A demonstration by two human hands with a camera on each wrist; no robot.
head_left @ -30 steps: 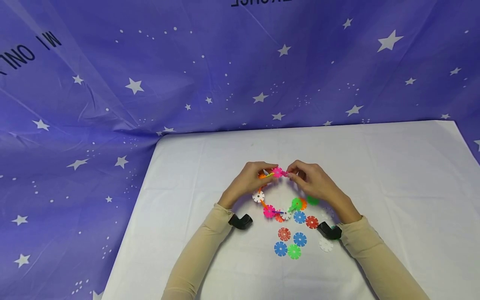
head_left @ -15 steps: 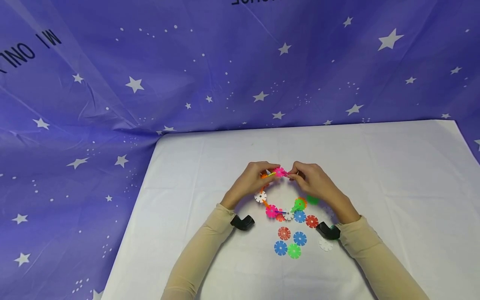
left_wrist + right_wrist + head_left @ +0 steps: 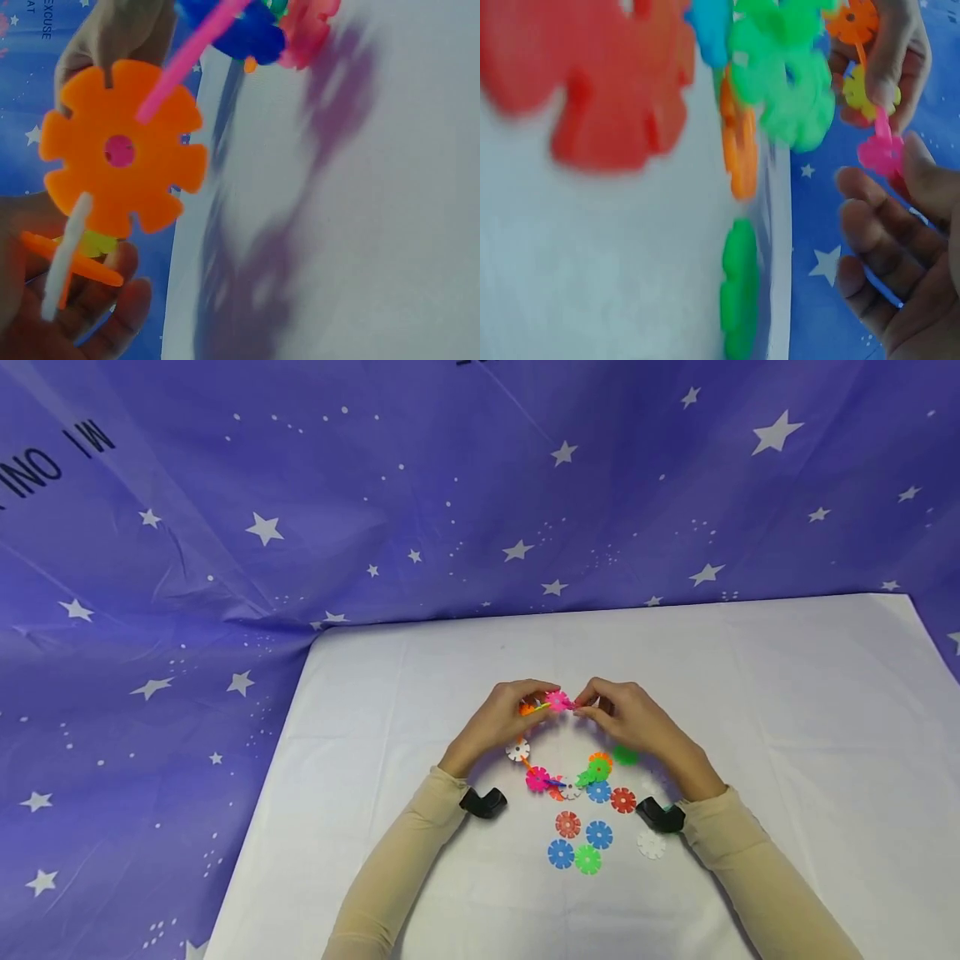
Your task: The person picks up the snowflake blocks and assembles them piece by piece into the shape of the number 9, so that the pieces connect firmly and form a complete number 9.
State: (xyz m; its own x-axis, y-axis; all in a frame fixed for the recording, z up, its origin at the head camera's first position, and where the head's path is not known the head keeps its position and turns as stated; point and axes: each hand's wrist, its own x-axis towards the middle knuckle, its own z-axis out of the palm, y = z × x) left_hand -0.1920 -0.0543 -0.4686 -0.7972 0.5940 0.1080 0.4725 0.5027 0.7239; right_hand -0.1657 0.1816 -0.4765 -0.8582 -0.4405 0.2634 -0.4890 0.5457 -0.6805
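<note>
A chain of slotted snowflake discs, joined edge to edge, curves down from my left hand. That hand pinches it near a pink disc and a yellow disc. At the pink end, my right hand pinches another pink piece, seen nearly edge-on, between thumb and index finger; its other fingers are loosely curled in the right wrist view. Lower on the chain are a white disc, a pink disc and a green disc. An orange disc looms large in the left wrist view.
Loose discs lie on the white-covered table below the hands: a red disc, a blue disc, a green disc, a white disc and others. A purple starry cloth hangs behind.
Both hands stay close together on the pink pieces with little movement. The hanging part of the chain sways slightly, and the whole head view shifts a little.
</note>
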